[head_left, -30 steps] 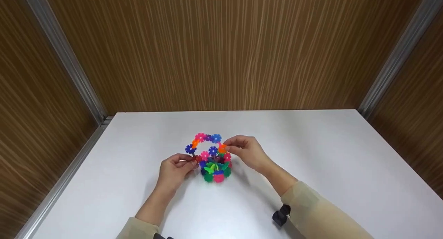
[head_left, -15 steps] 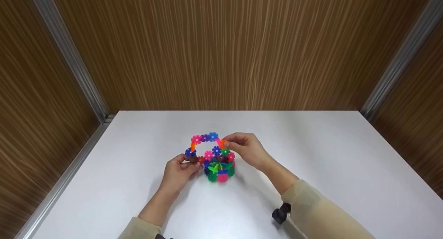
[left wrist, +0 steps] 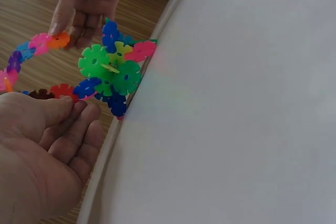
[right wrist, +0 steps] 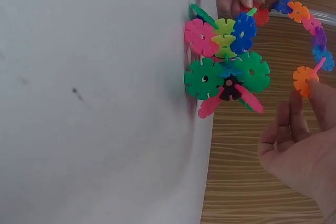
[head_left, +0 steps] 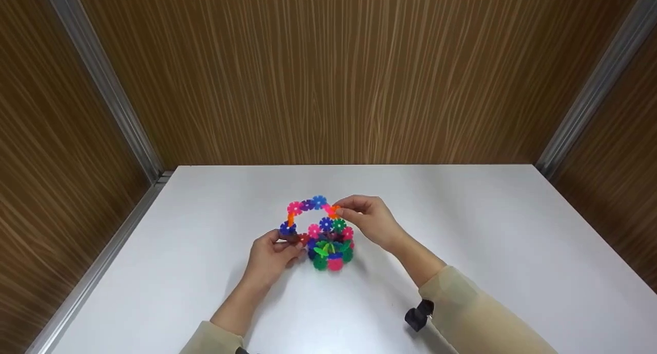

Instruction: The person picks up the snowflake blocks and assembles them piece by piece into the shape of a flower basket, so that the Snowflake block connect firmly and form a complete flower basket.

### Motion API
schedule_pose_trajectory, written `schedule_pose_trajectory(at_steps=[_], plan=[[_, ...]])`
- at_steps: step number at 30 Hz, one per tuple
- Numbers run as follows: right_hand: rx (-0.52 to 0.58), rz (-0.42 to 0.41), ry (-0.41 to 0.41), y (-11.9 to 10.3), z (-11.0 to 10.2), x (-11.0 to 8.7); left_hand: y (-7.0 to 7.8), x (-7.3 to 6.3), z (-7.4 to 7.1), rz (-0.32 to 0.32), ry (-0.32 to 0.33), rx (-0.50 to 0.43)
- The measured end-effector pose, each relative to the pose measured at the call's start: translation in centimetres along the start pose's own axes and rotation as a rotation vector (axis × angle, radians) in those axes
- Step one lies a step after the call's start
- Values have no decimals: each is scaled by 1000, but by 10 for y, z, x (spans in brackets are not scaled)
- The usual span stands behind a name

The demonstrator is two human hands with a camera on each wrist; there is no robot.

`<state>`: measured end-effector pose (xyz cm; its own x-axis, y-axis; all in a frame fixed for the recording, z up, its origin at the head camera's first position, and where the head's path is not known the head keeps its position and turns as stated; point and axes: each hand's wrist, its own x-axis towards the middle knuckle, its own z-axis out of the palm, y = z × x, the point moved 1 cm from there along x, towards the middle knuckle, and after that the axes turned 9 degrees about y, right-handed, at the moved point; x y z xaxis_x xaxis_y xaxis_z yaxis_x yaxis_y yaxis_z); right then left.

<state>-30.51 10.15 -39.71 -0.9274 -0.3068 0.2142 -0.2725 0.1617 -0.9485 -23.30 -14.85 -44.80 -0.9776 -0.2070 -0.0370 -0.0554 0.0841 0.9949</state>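
Note:
A basket-shaped cluster of snowflake discs point(head_left: 334, 264), in green, pink, blue and yellow, stands on the white table. From its left side rises an arched chain of discs point(head_left: 307, 205). My left hand point(head_left: 269, 256) pinches the red disc point(left wrist: 63, 92) at the foot of that arch, beside the cluster. At the other end, my right hand point(head_left: 372, 220) holds an orange disc point(right wrist: 303, 81) between thumb and fingers. A gap separates this orange disc from the cluster in the right wrist view. A green disc point(head_left: 339, 224) on the cluster's rim sits just below it.
The white table point(head_left: 462, 231) spreads around the hands, with wood-grain panels point(head_left: 328, 77) at the back and sides. A black device point(head_left: 417, 317) is strapped at the right sleeve, low over the table.
The cluster and my left hand have shifted slightly to the right. My right hand has risen a little with the orange disc, and the space between it and the cluster's rim has widened.

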Motion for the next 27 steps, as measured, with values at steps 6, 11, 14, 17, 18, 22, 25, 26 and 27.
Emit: schedule_pose_trajectory(at_steps=[6, 11, 14, 17, 18, 22, 25, 26, 27], plan=[[-68, 65, 4, 3, -7, -6, 1, 0, 8, -45, -14, -26], [-83, 149, -14, 5, -11, -11, 3, -1, 15, -87, -35, -60], [-53, 181, -34, 8, -12, -11, 5, -3, 19, -119, -43, -90], [-41, 183, -38, 10, -14, -12, 5, -3, 23, -139, -46, -115], [-39, 186, -37, 11, -14, -12, 5, -3, 24, -140, -48, -120], [-38, 188, -27, 11, -15, -14, 2, -2, 28, -126, -71, -115], [-29, 177, -30, 11, -15, -15, -1, 0, 30, -97, -87, -112], [-24, 170, -32, 11, -15, -15, -1, 0, 30, -87, -91, -113], [-21, 164, -33, 10, -15, -15, -1, 0, 30, -81, -91, -113]])
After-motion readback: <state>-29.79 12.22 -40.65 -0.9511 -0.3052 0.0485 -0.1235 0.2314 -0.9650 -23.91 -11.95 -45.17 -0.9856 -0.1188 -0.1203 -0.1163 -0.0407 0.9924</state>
